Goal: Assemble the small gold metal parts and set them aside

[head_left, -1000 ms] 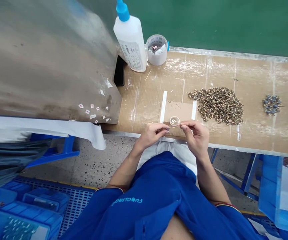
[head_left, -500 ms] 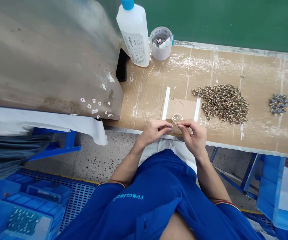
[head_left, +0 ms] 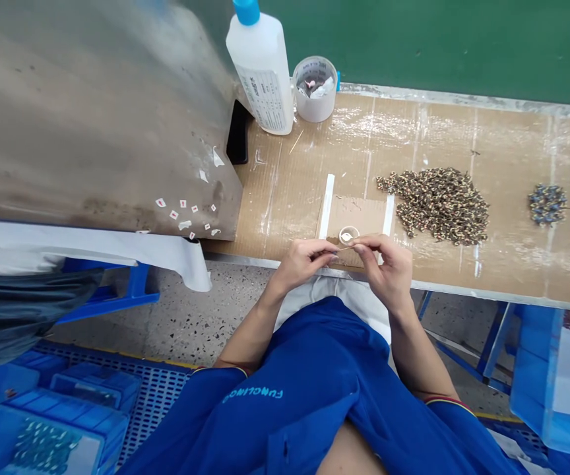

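Note:
My left hand (head_left: 301, 265) is closed in a pinch at the front edge of the table, on something too small to make out. Facing it, my right hand (head_left: 390, 272) pinches a thin wooden toothpick (head_left: 346, 248), its tip pointing at the left fingertips. Just beyond the fingers stands a small round cup (head_left: 357, 231) with something white inside. It rests on a cardboard piece (head_left: 359, 210) held down by white tape strips. To the right of my right hand lies a big heap of tiny brown and gold parts (head_left: 443, 208).
A smaller cluster of bluish parts (head_left: 547, 204) lies farther right. At the back stand a white bottle (head_left: 264, 79) with a blue cap and a tape-roll tub (head_left: 315, 109) holding scraps. Another toothpick (head_left: 295, 142) lies nearby. A metal panel (head_left: 117, 132) borders the left.
Both hands keep their pinch in nearly the same place, and the toothpick's angle shifts slightly. The whole view has drifted a little.

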`<state>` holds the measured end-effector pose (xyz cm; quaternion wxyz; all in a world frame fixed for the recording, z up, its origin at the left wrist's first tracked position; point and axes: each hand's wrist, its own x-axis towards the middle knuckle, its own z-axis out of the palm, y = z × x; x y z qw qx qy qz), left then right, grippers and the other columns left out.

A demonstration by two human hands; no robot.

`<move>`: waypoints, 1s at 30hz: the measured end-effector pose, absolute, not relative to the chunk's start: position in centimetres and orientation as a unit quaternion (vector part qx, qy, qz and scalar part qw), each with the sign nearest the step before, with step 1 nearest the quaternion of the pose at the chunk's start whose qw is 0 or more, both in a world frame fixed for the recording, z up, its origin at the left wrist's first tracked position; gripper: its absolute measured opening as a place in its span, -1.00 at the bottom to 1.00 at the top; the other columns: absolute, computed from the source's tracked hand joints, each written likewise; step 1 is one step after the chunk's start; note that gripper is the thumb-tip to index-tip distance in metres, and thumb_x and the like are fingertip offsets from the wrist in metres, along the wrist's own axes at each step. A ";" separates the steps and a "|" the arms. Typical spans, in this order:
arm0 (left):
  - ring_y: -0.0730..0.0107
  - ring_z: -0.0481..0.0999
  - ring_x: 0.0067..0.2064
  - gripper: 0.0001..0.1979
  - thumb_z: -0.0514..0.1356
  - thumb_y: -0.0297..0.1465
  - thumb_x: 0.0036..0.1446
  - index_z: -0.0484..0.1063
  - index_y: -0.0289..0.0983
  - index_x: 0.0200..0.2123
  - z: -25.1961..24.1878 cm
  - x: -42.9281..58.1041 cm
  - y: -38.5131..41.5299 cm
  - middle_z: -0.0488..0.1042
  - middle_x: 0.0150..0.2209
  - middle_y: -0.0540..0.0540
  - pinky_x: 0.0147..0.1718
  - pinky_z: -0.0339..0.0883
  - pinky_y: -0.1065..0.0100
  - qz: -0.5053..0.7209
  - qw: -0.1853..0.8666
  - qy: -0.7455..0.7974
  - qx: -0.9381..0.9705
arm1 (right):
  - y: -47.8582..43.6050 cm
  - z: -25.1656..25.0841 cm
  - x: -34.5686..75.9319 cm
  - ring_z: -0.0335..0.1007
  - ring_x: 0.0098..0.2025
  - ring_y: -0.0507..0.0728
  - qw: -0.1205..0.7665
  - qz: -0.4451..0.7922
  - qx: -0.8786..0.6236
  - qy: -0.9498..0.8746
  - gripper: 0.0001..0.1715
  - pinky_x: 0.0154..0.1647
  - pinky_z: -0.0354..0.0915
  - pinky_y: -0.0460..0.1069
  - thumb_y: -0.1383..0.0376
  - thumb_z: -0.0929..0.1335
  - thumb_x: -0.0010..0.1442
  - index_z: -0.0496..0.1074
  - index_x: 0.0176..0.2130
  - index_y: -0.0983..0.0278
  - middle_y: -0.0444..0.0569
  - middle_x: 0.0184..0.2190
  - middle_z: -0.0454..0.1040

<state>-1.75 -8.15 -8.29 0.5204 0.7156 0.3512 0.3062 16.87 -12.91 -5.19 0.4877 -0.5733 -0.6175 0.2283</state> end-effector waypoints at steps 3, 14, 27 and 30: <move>0.50 0.54 -0.45 -0.83 0.24 -0.35 0.29 0.60 -0.33 -0.23 -8.5 -1.8 -8.2 0.62 -0.34 -0.10 -0.46 0.41 0.49 0.313 0.530 0.348 0.707 | -12.6 -5.4 17.5 0.54 -0.31 0.11 0.523 0.201 -0.582 -0.589 -0.89 -0.32 0.41 0.00 0.32 0.38 0.32 0.52 -0.27 0.17 -0.08 -0.36 0.60; 0.47 0.55 -0.44 -0.83 0.25 -0.37 0.28 0.61 -0.33 -0.22 -8.6 -2.0 -8.2 0.63 -0.36 -0.10 -0.46 0.43 0.48 0.326 0.517 0.350 0.710 | -11.6 -6.7 19.6 0.46 -0.23 0.15 0.449 0.115 -0.632 -0.621 -0.80 -0.27 0.40 0.05 0.20 0.31 0.37 0.51 -0.10 0.20 0.05 -0.18 0.53; 0.49 0.49 -0.48 -0.85 0.25 -0.38 0.27 0.60 -0.32 -0.24 -8.3 -2.0 -8.1 0.60 -0.41 -0.08 -0.52 0.32 0.49 0.324 0.497 0.347 0.726 | -3.4 -7.1 25.4 0.36 -0.12 0.30 0.129 0.032 -0.681 -0.720 -0.81 -0.08 0.28 0.14 0.37 0.34 0.28 0.58 -0.23 0.29 0.14 -0.25 0.51; 0.51 0.45 -0.51 -0.83 0.25 -0.36 0.29 0.60 -0.33 -0.24 -8.4 -2.0 -8.1 0.58 -0.44 -0.07 -0.54 0.29 0.49 0.322 0.492 0.345 0.731 | -3.5 -6.9 25.3 0.34 -0.14 0.30 0.086 0.014 -0.674 -0.733 -0.78 -0.15 0.25 0.11 0.39 0.31 0.30 0.58 -0.27 0.32 0.16 -0.28 0.49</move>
